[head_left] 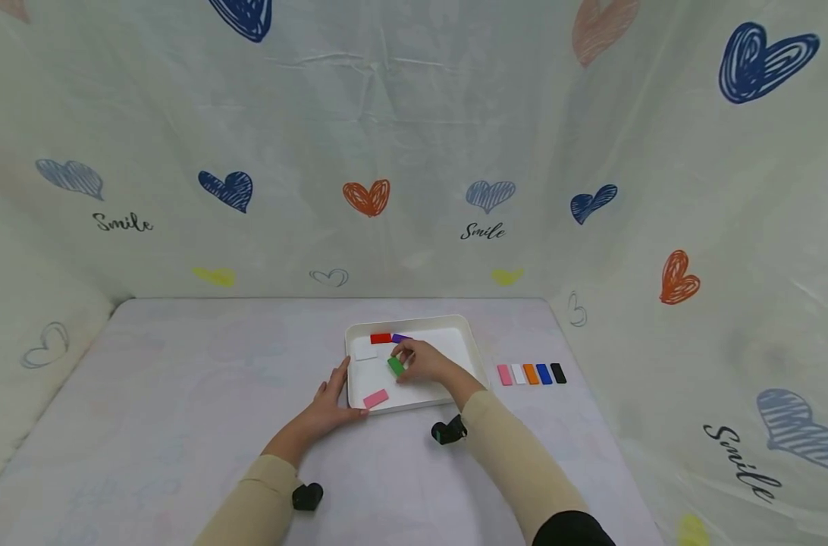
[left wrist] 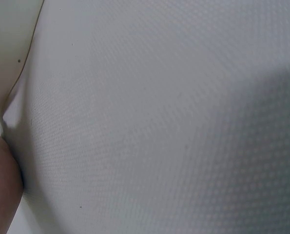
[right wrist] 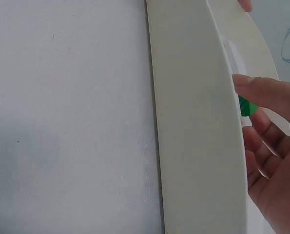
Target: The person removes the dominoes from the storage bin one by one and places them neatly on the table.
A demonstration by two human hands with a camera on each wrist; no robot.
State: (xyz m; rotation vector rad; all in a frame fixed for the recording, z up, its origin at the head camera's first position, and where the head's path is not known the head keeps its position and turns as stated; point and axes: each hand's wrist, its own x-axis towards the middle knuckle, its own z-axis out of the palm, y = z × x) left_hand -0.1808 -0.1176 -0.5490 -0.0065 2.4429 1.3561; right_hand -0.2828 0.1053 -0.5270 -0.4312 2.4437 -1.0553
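A white tray (head_left: 470, 341) lies on the table in the head view. Over its inside, my right hand (head_left: 424, 360) pinches a small green block (head_left: 396, 367) between thumb and fingers. The right wrist view shows the green block (right wrist: 247, 106) partly hidden by the thumb and the tray wall (right wrist: 198, 117). At the tray's front left corner, my left hand (head_left: 325, 409) rests with spread, fairly straight fingers along the side and the thumb by the front rim. In the tray lie a red block (head_left: 381, 338), a purple block (head_left: 400, 338), a white block (head_left: 365, 352) and a pink block (head_left: 376, 398).
Right of the tray, a row of blocks stands on the table: pink (head_left: 505, 374), white (head_left: 519, 374), orange (head_left: 531, 374), blue (head_left: 544, 374) and black (head_left: 558, 373). A heart-printed curtain (head_left: 414, 136) hangs behind the table.
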